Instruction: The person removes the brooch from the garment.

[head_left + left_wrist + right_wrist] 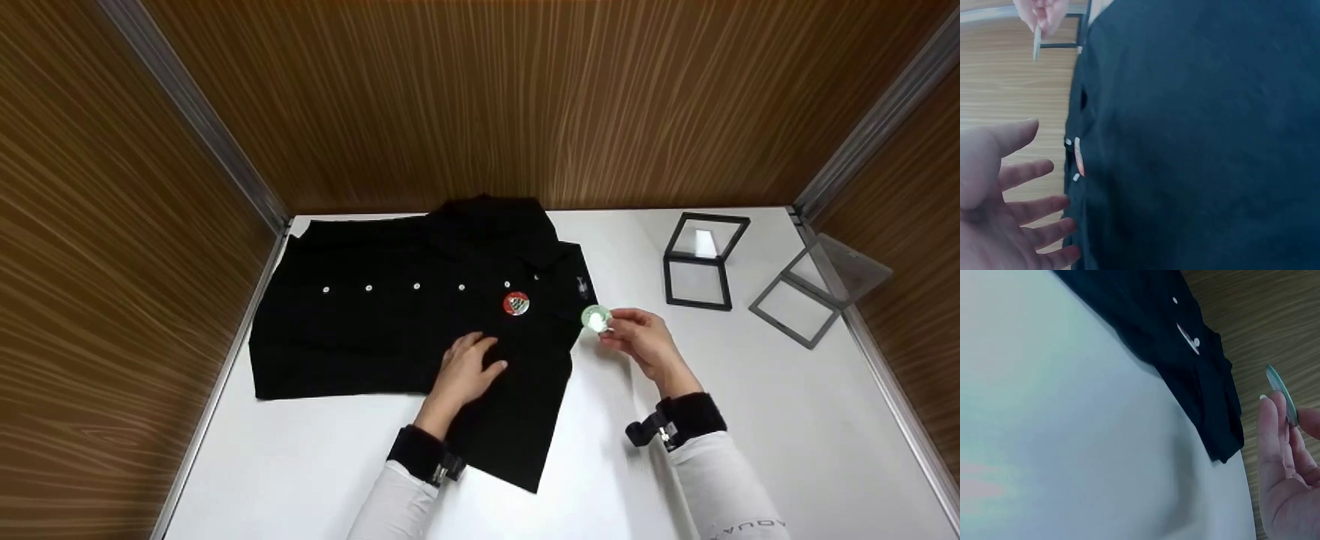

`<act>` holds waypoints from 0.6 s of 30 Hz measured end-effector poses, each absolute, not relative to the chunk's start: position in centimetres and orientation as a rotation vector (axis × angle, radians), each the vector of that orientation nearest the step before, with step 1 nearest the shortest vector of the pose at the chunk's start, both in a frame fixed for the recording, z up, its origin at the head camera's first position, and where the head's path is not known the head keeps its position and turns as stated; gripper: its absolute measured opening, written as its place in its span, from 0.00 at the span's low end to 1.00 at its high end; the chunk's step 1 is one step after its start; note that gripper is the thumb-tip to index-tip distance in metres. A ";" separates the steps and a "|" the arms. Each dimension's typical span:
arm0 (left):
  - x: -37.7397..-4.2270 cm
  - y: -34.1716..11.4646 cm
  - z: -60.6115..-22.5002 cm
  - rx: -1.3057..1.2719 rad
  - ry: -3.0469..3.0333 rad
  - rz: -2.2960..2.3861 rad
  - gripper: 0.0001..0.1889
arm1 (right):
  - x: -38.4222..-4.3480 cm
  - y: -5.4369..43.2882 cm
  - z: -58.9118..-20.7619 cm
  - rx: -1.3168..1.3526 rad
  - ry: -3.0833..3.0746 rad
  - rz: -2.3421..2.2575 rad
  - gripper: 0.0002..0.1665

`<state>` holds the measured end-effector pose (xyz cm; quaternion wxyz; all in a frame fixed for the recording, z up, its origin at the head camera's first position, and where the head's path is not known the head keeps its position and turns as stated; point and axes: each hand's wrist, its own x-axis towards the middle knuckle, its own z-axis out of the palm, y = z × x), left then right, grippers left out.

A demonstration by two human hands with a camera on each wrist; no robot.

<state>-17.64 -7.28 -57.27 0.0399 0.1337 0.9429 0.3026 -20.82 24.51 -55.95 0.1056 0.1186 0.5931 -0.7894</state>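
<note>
A black button-up shirt (375,337) lies spread on the table, its collar end to the right and a row of white buttons along its middle. On its chest is a round red badge (516,303) with a tree-like picture. My right hand (643,341) pinches a round, shiny green badge (596,319) by its edge beside the collar; the right wrist view shows this badge (1282,394) nearly edge-on between thumb and fingers. Over the shirt's lower front, my left hand (463,371) has its fingers spread and relaxed, with nothing in them.
Two hinged square frames with clear panes stand opened at the right: a black one (697,281) and a grey one (817,296) near the side rail. Wood-grain walls (480,105) enclose the white table (300,465) at the back and both sides.
</note>
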 end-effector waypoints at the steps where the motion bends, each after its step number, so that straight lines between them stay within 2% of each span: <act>1: -17.7 -7.4 -57.4 0.395 2.876 0.902 0.27 | -21.0 24.9 -55.9 0.380 1.751 -2.338 0.11; 10: -17.9 -7.7 -58.2 0.353 2.827 0.717 0.34 | -22.4 28.5 -55.0 0.662 1.761 -2.460 0.18; 18: -17.9 -7.6 -58.2 0.328 2.784 0.646 0.36 | -23.6 32.2 -54.3 0.888 1.751 -2.522 0.15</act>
